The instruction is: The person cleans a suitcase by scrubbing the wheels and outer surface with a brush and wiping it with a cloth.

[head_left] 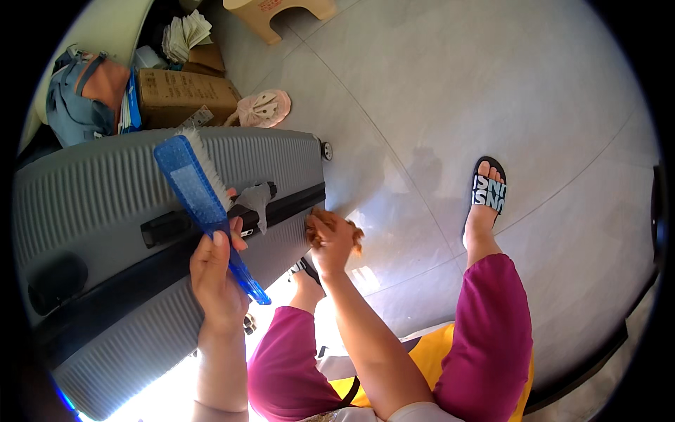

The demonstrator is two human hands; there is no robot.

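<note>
My left hand (219,281) is closed round the handle of a blue brush (190,179) with white bristles, held above a grey ribbed suitcase (239,151). The brush's bristles face right, away from the suitcase's far left end. At the suitcase's right end, my right hand (330,239) grips a crumpled brown cloth (357,243) close to the case's edge. A greyish plastic scrap (256,200) hangs by the black side handle, just right of the brush. Part of the cloth is hidden by my fingers.
Behind the suitcase stand a cardboard box (183,95), a grey and orange backpack (88,98) and a pink cap (266,107). A beige plastic stool (278,14) is at the far edge. My sandalled foot (489,186) rests on the grey tiled floor (562,119).
</note>
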